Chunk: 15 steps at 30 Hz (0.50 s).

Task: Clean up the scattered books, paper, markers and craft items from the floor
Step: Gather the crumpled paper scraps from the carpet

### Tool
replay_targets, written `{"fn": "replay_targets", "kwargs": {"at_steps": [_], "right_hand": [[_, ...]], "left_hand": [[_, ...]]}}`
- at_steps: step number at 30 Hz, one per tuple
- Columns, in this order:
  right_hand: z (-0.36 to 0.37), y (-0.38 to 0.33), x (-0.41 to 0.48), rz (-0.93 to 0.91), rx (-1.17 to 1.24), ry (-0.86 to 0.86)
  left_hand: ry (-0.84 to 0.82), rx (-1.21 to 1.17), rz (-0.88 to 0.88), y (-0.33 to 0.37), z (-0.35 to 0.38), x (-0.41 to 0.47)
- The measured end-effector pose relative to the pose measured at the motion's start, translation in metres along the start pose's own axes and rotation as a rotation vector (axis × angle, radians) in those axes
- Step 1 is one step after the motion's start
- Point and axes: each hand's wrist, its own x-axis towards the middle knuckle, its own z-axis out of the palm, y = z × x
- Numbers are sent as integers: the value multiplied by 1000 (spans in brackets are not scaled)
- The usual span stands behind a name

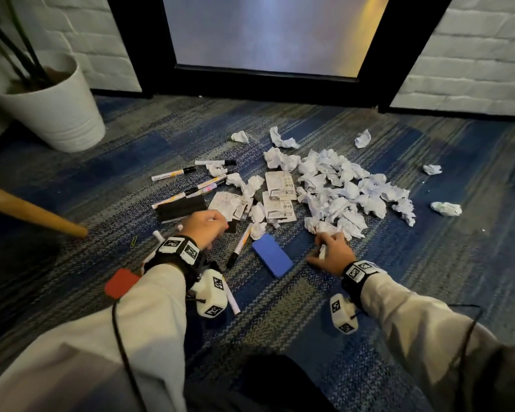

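About seven markers (173, 174) scattered on the blue carpet (369, 292), left of a big pile of crumpled paper balls (348, 191), too many to count. Five more balls lying apart around it. Three printed cards (280, 185) in the middle. One blue eraser (272, 260) between the grips. Left grip (204, 226) curled over the mess, cannot tell on what. Right grip (330, 254) pinching a small white piece (321, 251) beside the pile. White plant pot (51, 108) and wooden leg (33, 214) off to the left.
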Motion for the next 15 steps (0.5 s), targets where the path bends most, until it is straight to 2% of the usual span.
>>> {"fn": "replay_targets", "kwargs": {"at_steps": [9,15], "right_hand": [[6,5,26,43,-78,1],[-12,9,24,-2,67,-86]], "left_hand": [[73,-8,-67,17,36,45],[23,-22,-177,20,44,51]]}}
